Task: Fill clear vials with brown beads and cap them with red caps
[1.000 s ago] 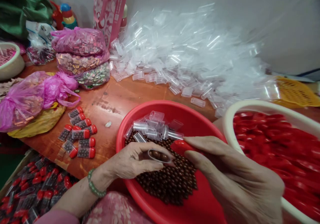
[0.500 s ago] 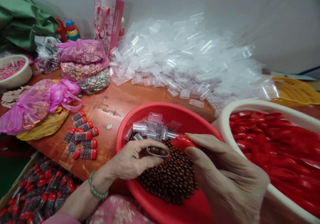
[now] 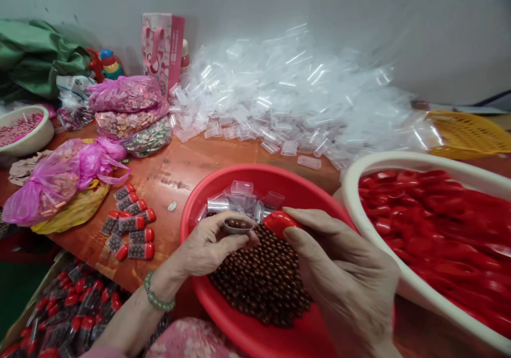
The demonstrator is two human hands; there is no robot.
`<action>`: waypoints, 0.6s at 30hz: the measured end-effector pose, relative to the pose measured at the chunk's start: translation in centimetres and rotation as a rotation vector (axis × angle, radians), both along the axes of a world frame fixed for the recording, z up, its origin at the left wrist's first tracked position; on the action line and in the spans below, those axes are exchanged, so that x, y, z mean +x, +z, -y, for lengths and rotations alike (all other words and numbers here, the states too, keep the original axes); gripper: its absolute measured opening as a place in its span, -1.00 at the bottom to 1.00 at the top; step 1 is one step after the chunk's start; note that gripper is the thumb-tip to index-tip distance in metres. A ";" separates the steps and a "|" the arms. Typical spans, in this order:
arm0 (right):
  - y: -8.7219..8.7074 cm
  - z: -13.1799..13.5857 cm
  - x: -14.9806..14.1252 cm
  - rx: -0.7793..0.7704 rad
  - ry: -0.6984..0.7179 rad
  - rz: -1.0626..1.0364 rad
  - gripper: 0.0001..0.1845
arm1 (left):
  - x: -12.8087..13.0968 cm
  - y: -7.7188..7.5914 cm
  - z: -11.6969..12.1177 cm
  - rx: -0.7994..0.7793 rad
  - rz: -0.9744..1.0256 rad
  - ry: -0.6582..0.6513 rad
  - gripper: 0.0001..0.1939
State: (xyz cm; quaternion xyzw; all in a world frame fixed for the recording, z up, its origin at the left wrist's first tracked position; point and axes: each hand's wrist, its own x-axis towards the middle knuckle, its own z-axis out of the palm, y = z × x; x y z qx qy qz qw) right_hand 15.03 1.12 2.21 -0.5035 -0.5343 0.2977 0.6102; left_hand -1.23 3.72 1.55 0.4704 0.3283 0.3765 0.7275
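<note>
No words, brands or numbers can be read anywhere. The pink gift bag [image 3: 163, 49] has pale marks running down its side panel [image 3: 176, 47], but they are too small and blurred to make out. The small packets [image 3: 125, 94] inside the pink plastic bag show colored print, too tiny to read. The red-capped tubes [image 3: 133, 222] lying on the desk [image 3: 175, 169] show nothing legible.
</note>
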 end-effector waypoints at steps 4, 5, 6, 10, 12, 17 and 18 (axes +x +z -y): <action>-0.1 -0.2 0.0 -0.011 0.025 -0.007 -0.74 | 0.2 0.4 0.3 0.013 0.008 -0.069 -0.85; -0.1 -0.3 0.0 -0.016 0.033 -0.010 -0.74 | 0.3 0.3 0.3 0.020 0.009 -0.074 -0.85; -0.1 -0.3 0.0 -0.018 0.041 -0.012 -0.73 | 0.4 0.3 0.3 0.027 0.006 -0.074 -0.85; -0.2 -0.5 0.1 -0.016 0.053 -0.009 -0.72 | 0.6 -0.4 0.1 0.019 -0.017 -0.082 -0.82; -0.1 -0.6 0.1 -0.004 0.059 0.017 -0.71 | 0.6 -0.6 -0.1 0.012 -0.016 -0.086 -0.82; 0.3 -1.1 0.6 0.058 0.170 0.207 -0.67 | 0.5 -0.7 -0.4 0.039 -0.013 -0.103 -0.81; 0.4 -1.3 0.8 0.077 0.205 0.259 -0.66 | 0.5 -0.7 -0.4 0.044 -0.016 -0.103 -0.80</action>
